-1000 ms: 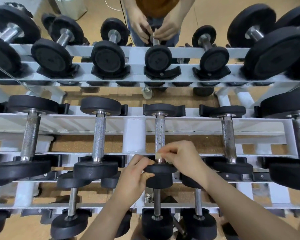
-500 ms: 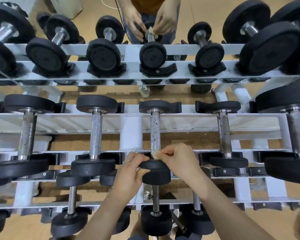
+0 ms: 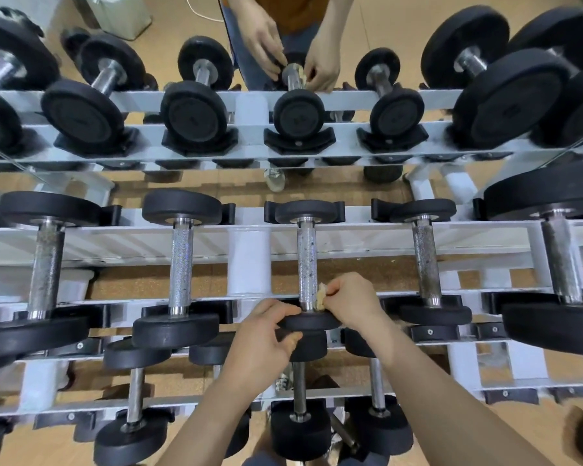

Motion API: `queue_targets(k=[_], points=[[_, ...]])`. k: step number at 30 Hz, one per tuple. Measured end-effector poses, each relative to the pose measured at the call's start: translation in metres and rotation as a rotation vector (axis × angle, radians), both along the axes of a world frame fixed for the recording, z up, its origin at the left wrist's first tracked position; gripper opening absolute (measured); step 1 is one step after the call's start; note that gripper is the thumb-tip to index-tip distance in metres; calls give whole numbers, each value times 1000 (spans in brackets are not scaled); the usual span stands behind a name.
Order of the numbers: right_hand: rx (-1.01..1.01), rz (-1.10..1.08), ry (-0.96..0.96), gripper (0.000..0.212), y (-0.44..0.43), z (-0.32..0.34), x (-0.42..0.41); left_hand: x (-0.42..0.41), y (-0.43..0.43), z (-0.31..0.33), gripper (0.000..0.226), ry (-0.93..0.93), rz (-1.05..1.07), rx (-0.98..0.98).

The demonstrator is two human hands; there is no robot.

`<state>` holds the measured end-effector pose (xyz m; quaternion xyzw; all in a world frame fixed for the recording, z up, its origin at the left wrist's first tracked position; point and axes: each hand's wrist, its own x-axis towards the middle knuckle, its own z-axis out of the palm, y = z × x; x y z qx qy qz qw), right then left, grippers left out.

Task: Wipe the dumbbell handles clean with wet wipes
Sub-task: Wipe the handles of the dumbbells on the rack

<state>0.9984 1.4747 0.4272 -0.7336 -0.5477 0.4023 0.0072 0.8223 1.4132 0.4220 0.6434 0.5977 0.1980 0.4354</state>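
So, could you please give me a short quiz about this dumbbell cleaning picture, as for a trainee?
1. Fill in: the right hand pinches the wipe against the ___ end of the handle.
2. True or false: the left hand holds a second wipe.
3. The left hand grips: A) the handle, B) the near black head, C) a spray bottle.
Key: 1 near; 2 false; 3 B.
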Motion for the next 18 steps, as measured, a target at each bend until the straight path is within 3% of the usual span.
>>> queue_targets(k=[4, 10, 15, 18], points=[[56, -34, 33, 14, -9, 7, -3, 3, 0, 12, 30, -152, 119, -174], [111, -218, 366, 4, -25, 18, -12, 17, 21, 12, 10, -189, 289, -181], [233, -421, 269, 4, -20, 8, 2, 9, 34, -4, 16, -66, 444, -144], [318, -578, 305, 5, -6, 0, -3, 15, 38, 0, 18, -45, 528, -72]])
